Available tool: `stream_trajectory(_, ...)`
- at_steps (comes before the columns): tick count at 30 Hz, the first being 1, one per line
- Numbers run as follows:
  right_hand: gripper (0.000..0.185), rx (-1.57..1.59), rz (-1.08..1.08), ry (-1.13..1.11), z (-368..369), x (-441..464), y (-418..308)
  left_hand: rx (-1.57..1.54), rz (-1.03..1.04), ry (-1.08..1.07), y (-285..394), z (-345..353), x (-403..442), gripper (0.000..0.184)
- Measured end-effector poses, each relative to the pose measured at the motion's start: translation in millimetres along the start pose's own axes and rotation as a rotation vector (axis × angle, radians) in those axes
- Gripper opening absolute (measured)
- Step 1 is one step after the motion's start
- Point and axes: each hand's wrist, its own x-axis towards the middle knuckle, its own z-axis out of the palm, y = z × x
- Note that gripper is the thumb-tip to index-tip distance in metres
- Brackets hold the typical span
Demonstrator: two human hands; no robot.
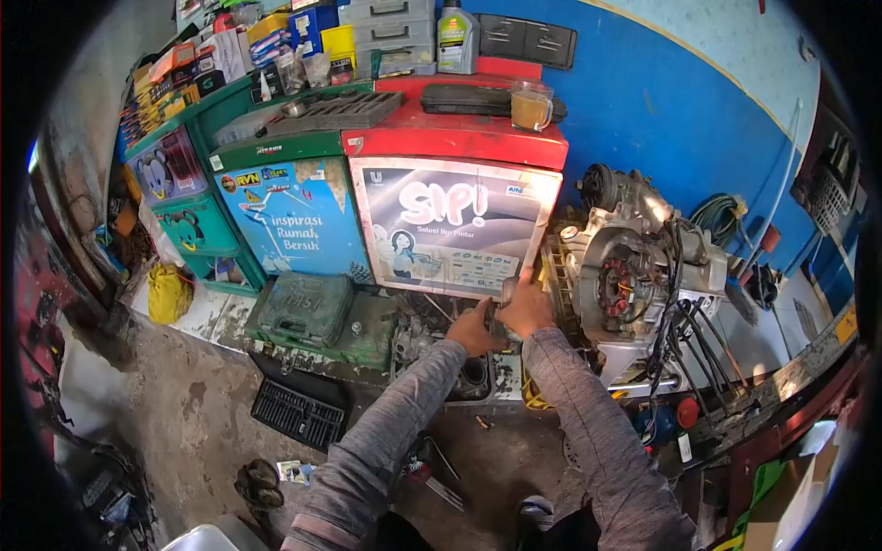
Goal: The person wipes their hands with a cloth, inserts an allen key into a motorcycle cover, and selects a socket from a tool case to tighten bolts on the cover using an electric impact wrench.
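Observation:
My left hand (472, 332) is closed, its fingers curled around a small dark metal part (493, 320) between my two hands. From the other side my right hand (527, 310) grips the same part, with one finger pointing up along it. My fingers cover most of the part, so its exact kind is hidden. Just below and to the left lies a greasy metal engine casing (418, 342). Under my wrists, a block with a round bore (473, 372) shows on the ledge.
A large engine (617, 285) with hanging cables stands close on the right. Left are a green tool case (305, 308) and a black socket tray (299, 413). Behind stands a cabinet with a SIP! panel (459, 225); a glass mug of brown liquid (531, 106) is on top.

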Motion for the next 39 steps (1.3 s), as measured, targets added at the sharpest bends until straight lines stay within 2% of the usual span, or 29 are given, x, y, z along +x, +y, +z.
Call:
stream_trajectory(2,0.083,-0.054,-0.106,-0.144,-4,-8,0,-0.023,-0.047,-0.010,5,6,-1,0.108)
stream_trajectory(5,0.084,0.026,-0.062,-0.267,-10,-17,-5,-0.196,-0.037,0.044,7,11,-9,0.111)
stream_trajectory(6,0.078,0.069,-0.101,-0.241,-5,-19,-2,-0.114,-0.097,0.097,11,12,-14,0.106)
stream_trajectory(9,0.071,0.144,-0.114,-0.311,11,-20,-2,-0.115,-0.212,0.081,10,8,-39,0.099)
stream_trajectory(10,0.050,0.219,-0.093,-0.415,6,-20,-11,-0.127,-0.179,0.162,-3,16,-44,0.088)
stream_trajectory(11,0.036,0.084,-0.050,-0.657,0,-12,-22,-0.128,-0.199,0.169,-17,23,-50,0.088)
stream_trajectory(12,0.036,0.126,-0.115,-0.526,11,-18,-21,-0.212,-0.214,0.222,-22,25,-54,0.084)
stream_trajectory(13,0.037,0.169,-0.177,-0.394,24,-24,-16,-0.297,-0.226,0.275,-19,22,-61,0.081)
stream_trajectory(14,0.042,0.088,-0.289,-0.320,35,-27,-9,-0.349,-0.250,0.334,-16,20,-66,0.072)
stream_trajectory(15,0.047,0.005,-0.402,-0.251,43,-31,-3,-0.359,-0.270,0.343,-20,18,-66,0.072)
stream_trajectory(16,0.059,-0.008,-0.404,-0.384,38,-27,-4,-0.418,-0.161,0.335,-26,13,-64,0.072)
stream_trajectory(17,0.057,0.058,-0.460,-0.356,42,-23,1,-0.472,-0.055,0.328,-33,8,-64,0.072)
stream_trajectory(19,0.059,0.224,-0.421,-0.442,82,5,19,-0.389,-0.106,0.300,-15,-30,-80,0.072)
stream_trajectory(21,0.069,0.168,-0.439,-0.701,28,-17,-19,-0.368,-0.055,0.212,-9,-55,-99,0.069)
stream_trajectory(22,0.066,0.200,-0.406,-0.732,19,-24,-33,-0.378,-0.041,0.162,-12,-67,-106,0.070)
stream_trajectory(23,0.060,0.320,-0.561,-0.767,44,-12,-26,-0.386,-0.024,0.115,-18,-81,-113,0.070)
stream_trajectory(25,0.053,0.339,-0.666,-0.884,29,-28,-58,-0.463,-0.007,0.112,-26,-101,-134,0.069)
stream_trajectory(28,0.055,0.349,-0.701,-0.972,23,-57,-100,-0.504,0.018,0.019,-36,-131,-176,0.072)
stream_trajectory(31,0.052,0.211,-0.815,-0.989,16,-90,-142,-0.446,-0.006,0.039,-37,-156,-221,0.068)
stream_trajectory(33,0.053,0.268,-0.853,-1.035,24,-107,-160,-0.419,-0.059,0.064,-38,-169,-250,0.073)
stream_trajectory(35,0.056,0.485,-0.858,-1.088,47,-120,-172,-0.270,-0.159,0.106,-47,-181,-278,0.074)
stream_trajectory(37,0.056,0.553,-0.897,-1.125,68,-133,-184,-0.278,-0.219,0.142,-61,-186,-303,0.074)
stream_trajectory(39,0.059,0.643,-0.802,-1.226,83,-145,-193,-0.064,-0.330,0.307,-70,-188,-331,0.074)
